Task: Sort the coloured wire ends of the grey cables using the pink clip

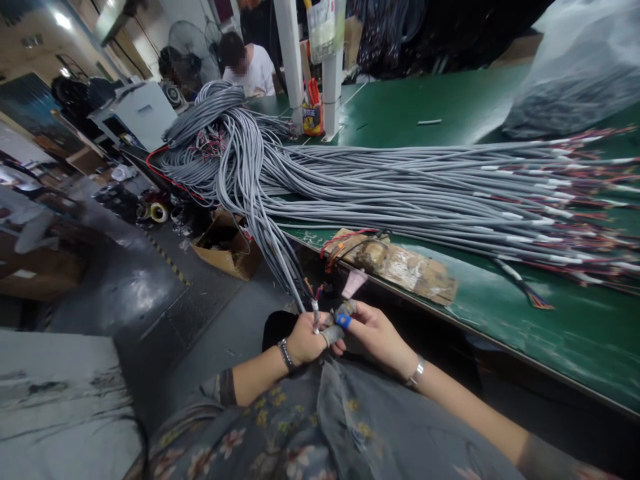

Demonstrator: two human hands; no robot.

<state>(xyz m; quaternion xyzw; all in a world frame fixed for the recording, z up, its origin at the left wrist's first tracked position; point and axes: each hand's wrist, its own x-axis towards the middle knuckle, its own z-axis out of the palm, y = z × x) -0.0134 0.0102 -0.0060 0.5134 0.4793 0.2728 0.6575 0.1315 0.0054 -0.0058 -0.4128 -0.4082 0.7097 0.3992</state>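
Observation:
My left hand [306, 339] is closed around the end of a grey cable [280, 263] that hangs down from the table edge, its coloured wire tips sticking up above the fist. My right hand [376, 335] touches the same cable end, its taped fingertips, one with blue tape, pinched at the wires. Both hands sit above my lap, just in front of the green table [550, 333]. A large bundle of grey cables [400, 187] lies across the table, with stripped coloured ends at the right.
A taped brown cardboard pad [407, 267] lies at the table edge. An open cardboard box [225, 248] and tape rolls [159, 212] sit on the floor. A clear plastic bag [575, 73] rests far right. Two people sit at the back near a fan [187, 47].

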